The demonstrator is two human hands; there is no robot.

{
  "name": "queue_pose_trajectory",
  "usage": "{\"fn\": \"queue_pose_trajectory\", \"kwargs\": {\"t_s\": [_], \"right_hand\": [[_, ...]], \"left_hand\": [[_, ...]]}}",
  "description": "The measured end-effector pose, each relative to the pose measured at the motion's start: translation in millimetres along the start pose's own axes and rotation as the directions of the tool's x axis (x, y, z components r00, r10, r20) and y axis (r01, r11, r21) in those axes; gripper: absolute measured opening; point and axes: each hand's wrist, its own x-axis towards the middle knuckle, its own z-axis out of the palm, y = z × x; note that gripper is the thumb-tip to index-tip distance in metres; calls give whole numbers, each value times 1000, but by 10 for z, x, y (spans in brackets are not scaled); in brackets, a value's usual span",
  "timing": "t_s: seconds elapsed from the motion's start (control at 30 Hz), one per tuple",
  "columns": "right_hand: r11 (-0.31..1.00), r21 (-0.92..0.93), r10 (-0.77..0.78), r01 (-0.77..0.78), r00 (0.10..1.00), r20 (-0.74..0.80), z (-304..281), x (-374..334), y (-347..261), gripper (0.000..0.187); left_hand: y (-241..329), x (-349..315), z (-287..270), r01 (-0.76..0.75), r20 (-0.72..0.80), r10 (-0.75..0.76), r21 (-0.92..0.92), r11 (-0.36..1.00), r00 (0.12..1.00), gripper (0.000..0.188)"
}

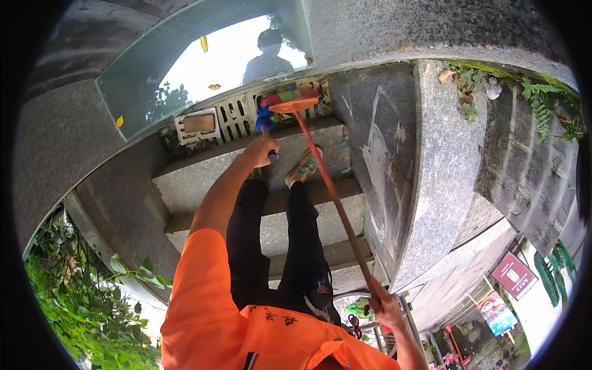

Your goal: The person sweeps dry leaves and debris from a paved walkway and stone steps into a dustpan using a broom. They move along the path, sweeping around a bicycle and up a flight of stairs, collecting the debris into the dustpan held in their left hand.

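My right hand (385, 303) is closed around the upper end of a long broom (333, 194) with a reddish pole. Its orange head (295, 106) and red and green bristles rest over a slotted drain grate (234, 118) at the foot of the steps. My left hand (262, 152), arm stretched forward, grips a short dark-handled tool (266, 128) with a blue part at its far end. The blue part sits beside the left end of the broom head; I cannot tell whether they touch. What kind of tool it is does not show clearly.
My shoes (304, 166) stand on stone steps (206, 179) between dark side walls (376, 142). Beyond the grate lies a reflective glass panel (185, 80) with a few yellow leaves (204, 44). Green plants (80, 296) grow at left; a red sign (514, 274) stands at right.
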Motion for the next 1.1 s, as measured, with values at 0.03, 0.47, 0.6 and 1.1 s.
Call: {"fn": "queue_pose_trajectory", "kwargs": {"t_s": [0.03, 0.47, 0.6, 1.1], "right_hand": [[981, -190, 59, -46, 996, 64, -33, 164, 98, 60], [452, 764, 463, -461, 853, 240, -463, -107, -290, 61], [654, 635, 419, -410, 896, 147, -150, 127, -198, 64], [637, 617, 452, -462, 873, 186, 93, 106, -156, 67]], "left_hand": [[27, 6, 12, -8, -20, 8, 6, 1000, 1000, 24], [-12, -32, 56, 135, 10, -134, -50, 990, 991, 18], [82, -23, 11, 60, -59, -63, -44, 997, 996, 23], [39, -128, -25, 98, 0, -98, -78, 992, 995, 20]]}}
